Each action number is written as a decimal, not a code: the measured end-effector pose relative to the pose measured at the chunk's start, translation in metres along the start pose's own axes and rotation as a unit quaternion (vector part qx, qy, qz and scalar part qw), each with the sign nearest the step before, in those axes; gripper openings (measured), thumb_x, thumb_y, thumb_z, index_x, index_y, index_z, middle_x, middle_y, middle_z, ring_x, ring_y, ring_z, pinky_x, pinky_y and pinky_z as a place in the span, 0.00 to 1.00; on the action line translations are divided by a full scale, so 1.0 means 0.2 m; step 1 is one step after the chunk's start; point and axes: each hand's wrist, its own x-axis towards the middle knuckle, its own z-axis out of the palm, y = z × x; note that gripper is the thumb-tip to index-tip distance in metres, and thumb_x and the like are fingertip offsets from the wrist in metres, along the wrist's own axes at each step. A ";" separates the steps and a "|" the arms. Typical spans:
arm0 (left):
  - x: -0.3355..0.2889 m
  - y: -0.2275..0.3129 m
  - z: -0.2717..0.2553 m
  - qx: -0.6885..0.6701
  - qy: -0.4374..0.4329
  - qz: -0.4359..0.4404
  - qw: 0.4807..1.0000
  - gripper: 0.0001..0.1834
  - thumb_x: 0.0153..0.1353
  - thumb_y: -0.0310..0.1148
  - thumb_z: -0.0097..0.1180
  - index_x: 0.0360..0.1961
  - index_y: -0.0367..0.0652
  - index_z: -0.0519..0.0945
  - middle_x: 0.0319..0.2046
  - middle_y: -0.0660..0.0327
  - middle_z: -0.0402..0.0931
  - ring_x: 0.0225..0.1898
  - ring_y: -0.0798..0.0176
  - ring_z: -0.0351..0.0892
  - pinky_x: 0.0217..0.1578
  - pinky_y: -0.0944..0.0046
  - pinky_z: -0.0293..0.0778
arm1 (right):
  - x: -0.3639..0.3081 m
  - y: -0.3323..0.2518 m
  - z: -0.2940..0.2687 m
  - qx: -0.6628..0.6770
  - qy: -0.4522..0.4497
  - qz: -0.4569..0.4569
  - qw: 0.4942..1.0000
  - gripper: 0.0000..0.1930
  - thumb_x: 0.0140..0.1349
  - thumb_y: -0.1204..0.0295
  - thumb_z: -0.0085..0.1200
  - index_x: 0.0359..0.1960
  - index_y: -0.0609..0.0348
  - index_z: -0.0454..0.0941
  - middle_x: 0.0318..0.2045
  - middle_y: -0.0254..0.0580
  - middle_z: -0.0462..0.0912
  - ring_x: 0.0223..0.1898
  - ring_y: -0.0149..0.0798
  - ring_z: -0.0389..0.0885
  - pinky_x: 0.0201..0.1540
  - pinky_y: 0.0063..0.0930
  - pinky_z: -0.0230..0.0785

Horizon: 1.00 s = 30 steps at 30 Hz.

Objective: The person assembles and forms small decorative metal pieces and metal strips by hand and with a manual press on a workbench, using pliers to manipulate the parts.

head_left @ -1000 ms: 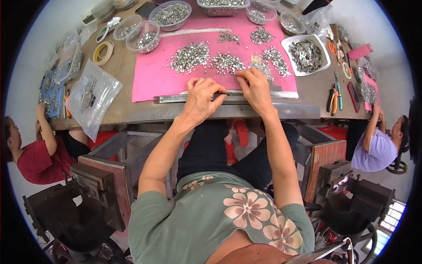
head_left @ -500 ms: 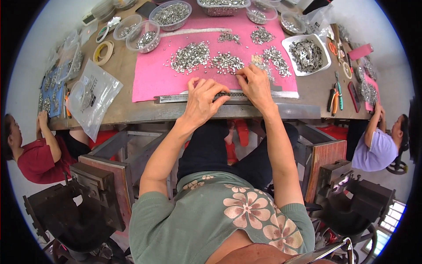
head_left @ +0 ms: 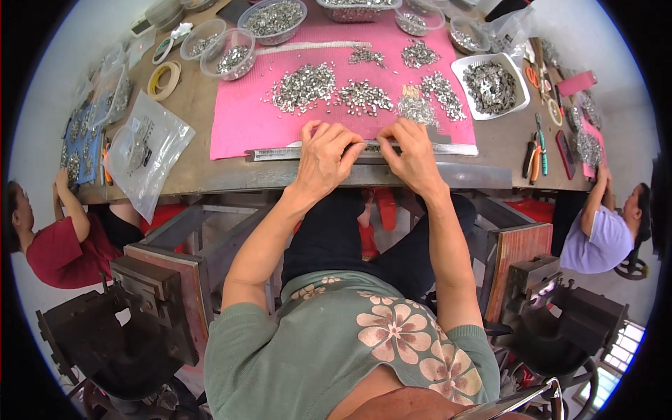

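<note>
My left hand (head_left: 323, 159) rests at the near edge of the pink mat (head_left: 238, 126), thumb and forefinger pinched at a short dark segmented metal strip (head_left: 373, 148). This strip lies along a long flat metal rail (head_left: 276, 154) at the table's front. Close on its right, my right hand (head_left: 411, 155) has its fingertips pressed together at the strip; anything small between them is hidden. Just beyond the hands, small shiny metal pieces lie in loose piles, among them a big pile (head_left: 304, 87), a middle pile (head_left: 364, 98) and a right pile (head_left: 442, 94).
A white square tray (head_left: 521, 98) of metal pieces stands right of the mat. Clear tubs (head_left: 248, 66) line the back. Tape (head_left: 164, 80) and a plastic bag (head_left: 150, 164) lie left, pliers (head_left: 533, 157) right. Co-workers sit at left (head_left: 63, 245) and right (head_left: 602, 234).
My right hand has come back from the mat toward the rail, its fingertips now at the segmented strip. My left hand has shifted only slightly.
</note>
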 end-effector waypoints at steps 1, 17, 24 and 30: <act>0.00 -0.01 0.01 -0.003 0.007 0.006 1.000 0.05 0.61 0.32 0.66 0.35 0.43 0.85 0.32 0.65 0.80 0.37 0.61 0.76 0.58 0.52 0.59 | -0.01 -0.01 -0.01 0.022 -0.015 -0.011 1.000 0.05 0.57 0.78 0.63 0.33 0.58 0.79 0.29 0.39 0.76 0.35 0.44 0.75 0.42 0.38 0.64; 0.01 0.00 0.03 0.020 0.034 0.006 0.999 0.07 0.59 0.34 0.68 0.35 0.44 0.84 0.32 0.66 0.80 0.35 0.60 0.76 0.54 0.52 0.61 | -0.02 -0.02 0.01 0.021 -0.064 -0.020 0.998 0.04 0.59 0.77 0.61 0.34 0.59 0.79 0.32 0.41 0.75 0.37 0.46 0.75 0.43 0.39 0.65; 0.00 0.00 0.04 0.033 0.043 0.006 0.999 0.07 0.59 0.34 0.68 0.35 0.44 0.84 0.32 0.66 0.81 0.36 0.60 0.77 0.55 0.53 0.62 | -0.04 -0.02 0.02 0.050 -0.036 -0.013 0.998 0.07 0.58 0.79 0.61 0.38 0.61 0.81 0.33 0.44 0.77 0.38 0.48 0.75 0.43 0.39 0.68; 0.00 -0.02 0.03 -0.018 0.035 -0.017 0.999 0.05 0.65 0.30 0.61 0.39 0.42 0.83 0.32 0.63 0.81 0.36 0.59 0.78 0.59 0.51 0.61 | -0.04 -0.04 0.05 0.044 -0.014 -0.025 0.999 0.07 0.57 0.79 0.62 0.37 0.60 0.80 0.33 0.43 0.76 0.38 0.46 0.75 0.43 0.39 0.67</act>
